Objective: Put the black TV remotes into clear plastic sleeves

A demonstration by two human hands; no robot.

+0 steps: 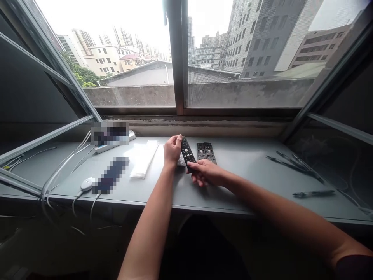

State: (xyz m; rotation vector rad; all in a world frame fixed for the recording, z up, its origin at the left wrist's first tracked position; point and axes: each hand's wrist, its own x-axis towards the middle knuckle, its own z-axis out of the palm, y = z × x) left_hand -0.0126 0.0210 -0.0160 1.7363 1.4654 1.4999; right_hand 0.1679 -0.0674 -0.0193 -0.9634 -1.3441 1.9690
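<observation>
A black remote control (187, 151) is held tilted above the desk, its buttons facing up. My left hand (173, 149) pinches its far end between thumb and fingers. Around the near end, my right hand (205, 171) is closed with its thumb on top. Two more dark remote controls (205, 149) lie side by side on the desk just beyond my right hand, which hides part of their near ends. Beneath the held remote, a small greyish thing (181, 161) shows in part; its kind I cannot make out.
On the desk (241, 167), a stack of clear-white plastic sleeves (145, 159) lies left of my hands. Farther left are a power strip (115, 144), white cables (62, 167), a round white charger (86, 184) and a blurred-out dark object (112, 177). Several pens (297, 165) lie right. A window (180, 58) stands behind.
</observation>
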